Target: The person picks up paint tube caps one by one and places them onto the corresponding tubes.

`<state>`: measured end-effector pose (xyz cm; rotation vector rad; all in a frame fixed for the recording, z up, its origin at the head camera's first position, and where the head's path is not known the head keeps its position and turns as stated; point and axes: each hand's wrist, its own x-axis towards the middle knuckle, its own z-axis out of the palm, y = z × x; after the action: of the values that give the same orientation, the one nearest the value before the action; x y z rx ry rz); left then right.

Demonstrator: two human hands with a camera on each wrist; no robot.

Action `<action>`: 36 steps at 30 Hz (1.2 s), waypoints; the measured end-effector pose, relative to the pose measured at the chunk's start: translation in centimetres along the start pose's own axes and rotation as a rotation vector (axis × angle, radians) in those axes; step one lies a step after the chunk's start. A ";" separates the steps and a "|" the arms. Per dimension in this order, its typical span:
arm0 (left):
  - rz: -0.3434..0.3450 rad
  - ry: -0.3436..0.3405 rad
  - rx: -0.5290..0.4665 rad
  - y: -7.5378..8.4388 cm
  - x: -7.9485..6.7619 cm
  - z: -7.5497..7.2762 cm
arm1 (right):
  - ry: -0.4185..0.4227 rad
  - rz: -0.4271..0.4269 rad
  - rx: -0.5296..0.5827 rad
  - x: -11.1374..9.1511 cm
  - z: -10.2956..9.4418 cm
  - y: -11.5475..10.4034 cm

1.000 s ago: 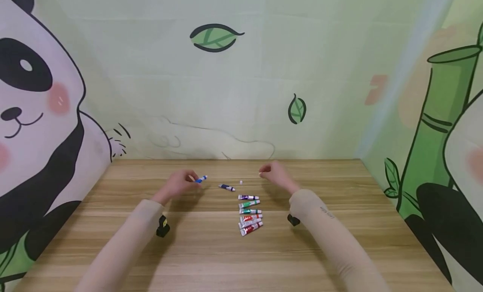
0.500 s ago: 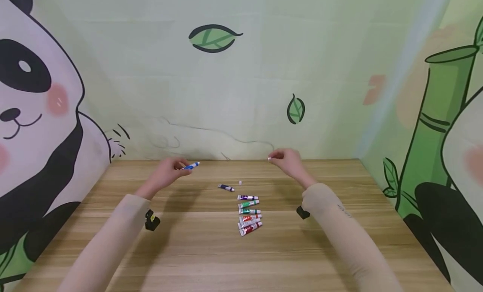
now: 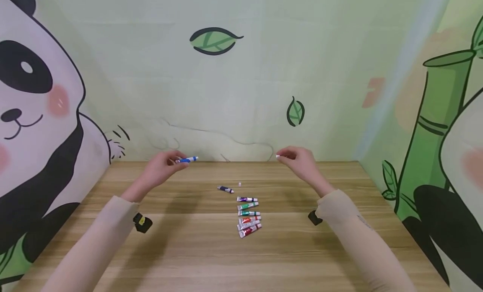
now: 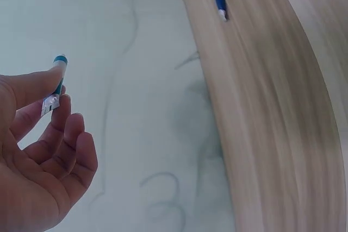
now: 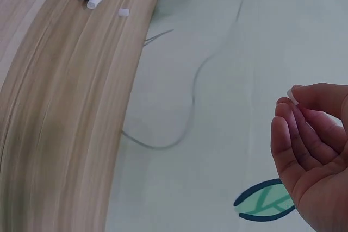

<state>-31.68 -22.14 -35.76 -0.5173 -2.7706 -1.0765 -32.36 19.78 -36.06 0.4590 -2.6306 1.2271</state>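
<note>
Above the far left of the table, my left hand pinches a blue-and-white paint tube between thumb and fingers. In the left wrist view the tube points upward, its capless nozzle end away from the palm. My right hand, raised at the far right, pinches a small white cap between thumb and fingertip; in the right wrist view the cap is mostly covered. Between the hands, on the table, lie a dark blue paint tube and another white cap, apart from each other.
Nearer me on the wooden table, several paint tubes lie in a column, among them a purple tube, a green tube and a dark red tube. A printed wall rises behind the table's far edge.
Both hands have risen and moved apart: the left one leftward with the blue tube, the right one rightward with the cap. Tubes and cap on the table stay put.
</note>
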 end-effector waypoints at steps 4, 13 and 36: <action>0.018 0.012 -0.018 1.1 -0.7 -0.3 | 0.022 -0.011 0.014 -0.9 -0.8 -0.2; 0.062 0.016 -0.068 4.3 -2.6 0.3 | 0.016 0.002 0.065 -3.5 -1.3 -1.4; 0.158 0.069 -0.176 9.6 -6.5 3.9 | 0.021 -0.099 0.216 -8.7 0.8 -5.2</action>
<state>-22.12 -14.64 -34.15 -0.6932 -2.5402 -1.2809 -22.44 17.69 -35.58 0.6006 -2.4366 1.4813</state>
